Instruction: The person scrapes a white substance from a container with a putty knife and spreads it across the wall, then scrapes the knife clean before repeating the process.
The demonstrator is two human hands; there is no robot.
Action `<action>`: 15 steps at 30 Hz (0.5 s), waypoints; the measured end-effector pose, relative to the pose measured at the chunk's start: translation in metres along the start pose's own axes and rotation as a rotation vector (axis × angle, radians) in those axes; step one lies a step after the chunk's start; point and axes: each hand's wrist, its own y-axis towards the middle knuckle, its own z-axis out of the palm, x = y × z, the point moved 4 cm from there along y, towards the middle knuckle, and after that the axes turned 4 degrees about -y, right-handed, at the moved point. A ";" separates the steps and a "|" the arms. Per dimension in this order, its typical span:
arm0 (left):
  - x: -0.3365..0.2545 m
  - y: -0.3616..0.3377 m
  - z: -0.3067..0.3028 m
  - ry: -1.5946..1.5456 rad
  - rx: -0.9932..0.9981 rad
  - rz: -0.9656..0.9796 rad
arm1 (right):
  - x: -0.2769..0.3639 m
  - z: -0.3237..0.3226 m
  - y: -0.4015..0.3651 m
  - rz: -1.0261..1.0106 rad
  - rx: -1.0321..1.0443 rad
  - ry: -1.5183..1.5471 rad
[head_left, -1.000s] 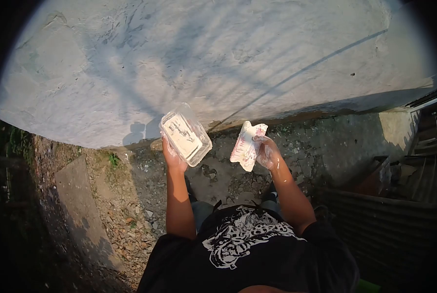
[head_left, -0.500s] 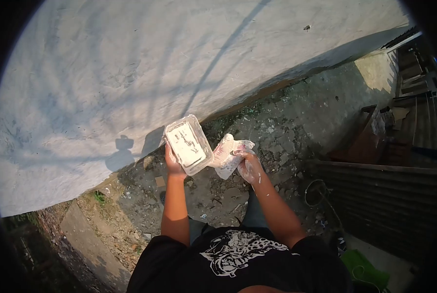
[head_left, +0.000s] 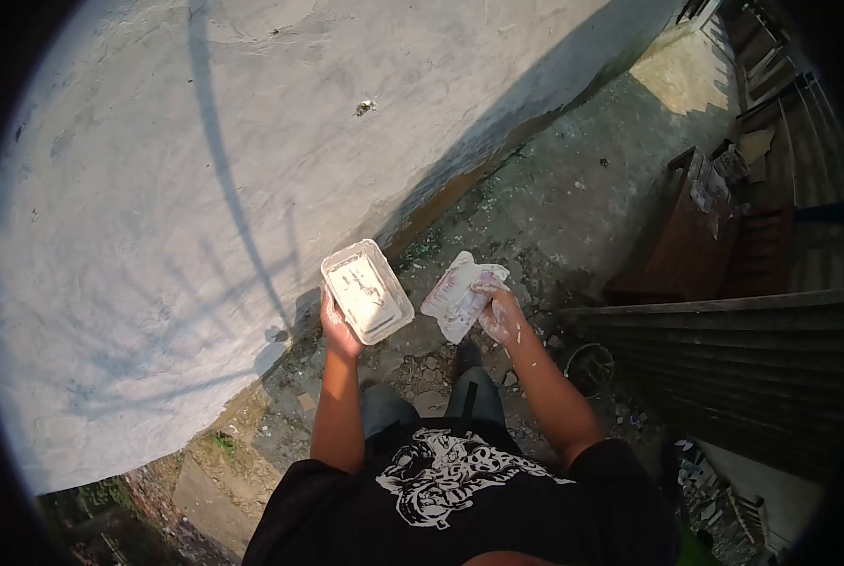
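Note:
My left hand [head_left: 338, 327] is closed around the side and underside of a rectangular plastic tub [head_left: 401, 304]. White paste [head_left: 364, 286] coats its bottom, with darker patches showing through. To the right, my right hand [head_left: 500, 317] pinches a flat, white-smeared piece [head_left: 454, 300] with an uneven outline and pinkish marks. This piece is tilted toward the tub, a small gap away from it. White smears cover my right fingers and spot the wrist. Some of my left fingers are hidden behind the tub.
A pale plastered wall [head_left: 186, 170] with a small chipped spot [head_left: 365, 108] rises ahead and to the left. Rubble lies on the concrete ground [head_left: 573, 198] at my feet. At right stand wooden furniture [head_left: 672, 245] and a corrugated panel [head_left: 714, 358]; a wire hoop [head_left: 590, 368] lies nearby.
The flat piece in my right hand has moved right, away from the tub's edge, and turned. My view has swung, so the wall and ground sit differently. The tub stays in my left hand.

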 end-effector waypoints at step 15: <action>0.047 0.146 0.049 0.068 0.069 -0.297 | 0.078 -0.003 0.030 -0.201 -0.151 0.137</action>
